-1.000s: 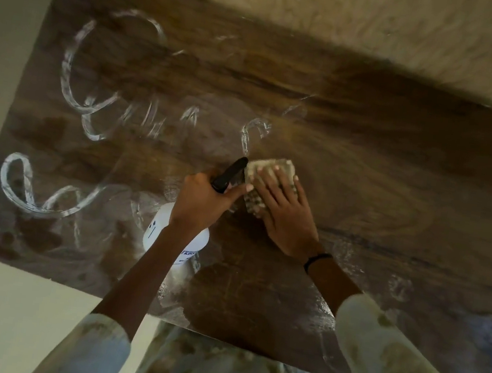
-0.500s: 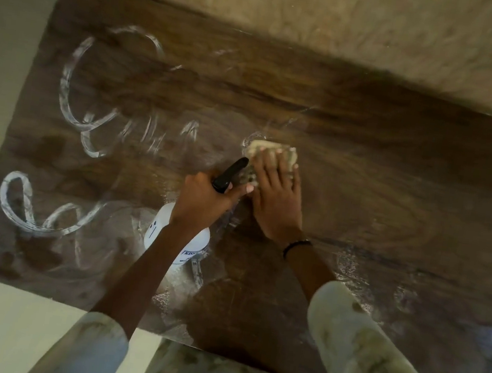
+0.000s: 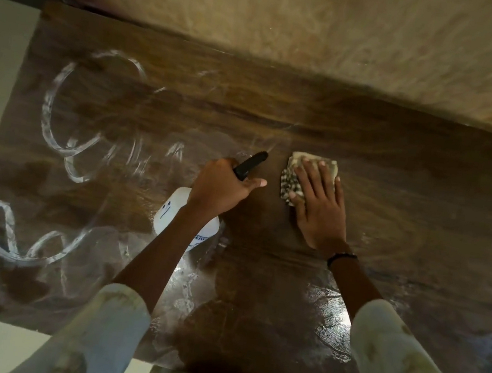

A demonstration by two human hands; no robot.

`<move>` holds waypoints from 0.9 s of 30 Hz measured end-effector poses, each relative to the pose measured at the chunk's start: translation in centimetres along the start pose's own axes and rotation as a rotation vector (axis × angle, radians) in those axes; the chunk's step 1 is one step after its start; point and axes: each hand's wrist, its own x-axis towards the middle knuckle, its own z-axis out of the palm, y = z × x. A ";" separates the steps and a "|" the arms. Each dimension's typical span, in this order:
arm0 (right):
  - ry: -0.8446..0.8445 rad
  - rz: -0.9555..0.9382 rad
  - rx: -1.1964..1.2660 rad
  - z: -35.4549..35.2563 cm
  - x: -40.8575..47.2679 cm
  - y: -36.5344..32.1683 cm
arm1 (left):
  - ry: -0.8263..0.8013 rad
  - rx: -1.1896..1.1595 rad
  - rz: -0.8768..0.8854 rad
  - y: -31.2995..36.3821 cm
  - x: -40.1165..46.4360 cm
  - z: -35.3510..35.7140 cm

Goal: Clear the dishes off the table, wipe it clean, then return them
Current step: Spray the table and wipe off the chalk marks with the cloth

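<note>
Right hand flat, fingers straight, pressing folded cloth onto middle of wooden bench. Left hand just beside it, fingers curled round black trigger of white spray bottle. White foam squiggles across left part of bench.

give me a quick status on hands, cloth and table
Left hand grips spray bottle. Right hand flat, pressing cloth on table. White foam streaks unwiped at left. No dishes, nothing blocking.
</note>
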 end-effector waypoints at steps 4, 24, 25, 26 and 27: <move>0.020 0.008 -0.004 -0.3 1.7 0.4 | 0.007 0.005 0.024 0.3 1.0 0.1; -0.086 -0.262 -0.109 0.3 6.9 -3.4 | 0.165 -0.068 -0.050 -1.4 2.5 -2.7; -0.080 -0.263 -0.118 -0.1 6.5 -2.0 | 0.164 -0.075 -0.050 -1.4 2.6 -2.8; -0.065 -0.238 -0.114 -0.7 6.5 -0.6 | 0.163 -0.078 -0.050 -1.4 2.7 -2.8; -0.046 -0.191 -0.097 -1.2 6.8 0.6 | 0.162 -0.079 -0.049 -1.4 2.9 -2.9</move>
